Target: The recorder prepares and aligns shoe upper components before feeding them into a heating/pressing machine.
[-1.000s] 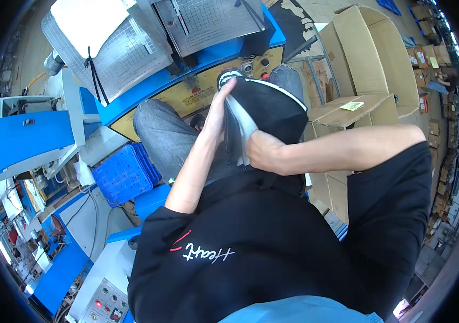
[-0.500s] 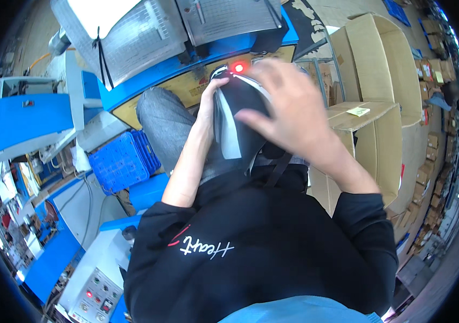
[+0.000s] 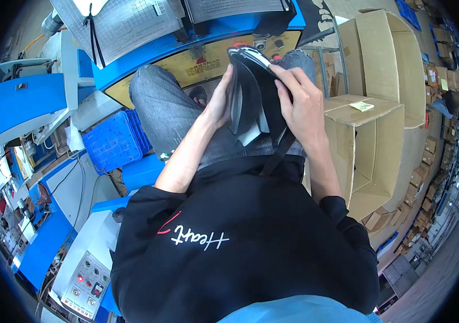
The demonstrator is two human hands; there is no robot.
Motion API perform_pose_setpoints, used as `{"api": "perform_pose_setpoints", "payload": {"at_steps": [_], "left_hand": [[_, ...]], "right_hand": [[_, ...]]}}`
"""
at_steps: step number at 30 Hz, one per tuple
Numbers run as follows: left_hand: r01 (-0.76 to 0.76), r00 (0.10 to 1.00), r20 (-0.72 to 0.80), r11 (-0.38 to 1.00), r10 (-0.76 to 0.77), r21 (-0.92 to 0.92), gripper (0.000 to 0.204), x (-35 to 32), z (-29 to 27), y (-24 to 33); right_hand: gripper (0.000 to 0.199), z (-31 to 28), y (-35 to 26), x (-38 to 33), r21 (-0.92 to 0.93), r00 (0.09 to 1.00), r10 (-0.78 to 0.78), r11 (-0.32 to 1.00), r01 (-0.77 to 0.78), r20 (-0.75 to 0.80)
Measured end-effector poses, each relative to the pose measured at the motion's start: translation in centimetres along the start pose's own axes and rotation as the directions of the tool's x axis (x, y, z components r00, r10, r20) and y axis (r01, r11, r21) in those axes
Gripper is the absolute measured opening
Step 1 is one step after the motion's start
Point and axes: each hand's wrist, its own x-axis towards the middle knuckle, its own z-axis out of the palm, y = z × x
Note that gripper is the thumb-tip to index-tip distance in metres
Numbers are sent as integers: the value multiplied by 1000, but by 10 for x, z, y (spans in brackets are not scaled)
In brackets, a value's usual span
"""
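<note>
Over my lap I hold a bundle of thin black layered pieces (image 3: pixel 264 91) with white edges and pale undersides; their exact kind cannot be made out. My left hand (image 3: pixel 218 105) is closed against the bundle's left side, its fingers partly hidden behind the layers. On the right, my right hand (image 3: pixel 302 107) grips the upper right edge, fingers bent over it. The layers stand slightly fanned apart, and a pale flap (image 3: pixel 251 133) hangs at the bottom. Just beyond the bundle, a blue machine's yellow front panel (image 3: pixel 200 67) shows small red lights.
Open cardboard boxes (image 3: pixel 342 132) stand close on my right. A blue plastic crate (image 3: pixel 112 142) sits to the left, beside blue and white machines (image 3: pixel 22 110). A grey control box with buttons (image 3: pixel 85 282) is at lower left. Metal plates (image 3: pixel 132 32) top the machine ahead.
My right hand, earlier raised and blurred with fingers spread, has come down and closed on the bundle's right edge. The bundle has shifted right and its layers have opened out.
</note>
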Motion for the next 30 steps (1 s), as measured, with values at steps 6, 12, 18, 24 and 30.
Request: {"api": "perform_pose_setpoints", "payload": {"at_steps": [6,12,18,24,30], "left_hand": [[-10,999,-49,1000,9,-13,64,7,8,10],[-109,994,-32,973,105,-204,65,9,2,10],[-121,985,-140,978,98,-169,67,10,-4,6],[-131,980,-170,982,107,-137,61,2,8,12],[-105,993,-84,963,86,-249,54,2,2,12]], "right_hand": [[47,-4,-4,17,468,975,212,869,-159,-63],[69,-5,-9,-1,638,944,297,701,-317,143],[63,-21,-19,-20,59,977,33,997,-47,208],[35,-23,-6,-26,24,974,136,989,-143,179],[29,-16,-1,-25,251,987,157,957,-147,-23]]}}
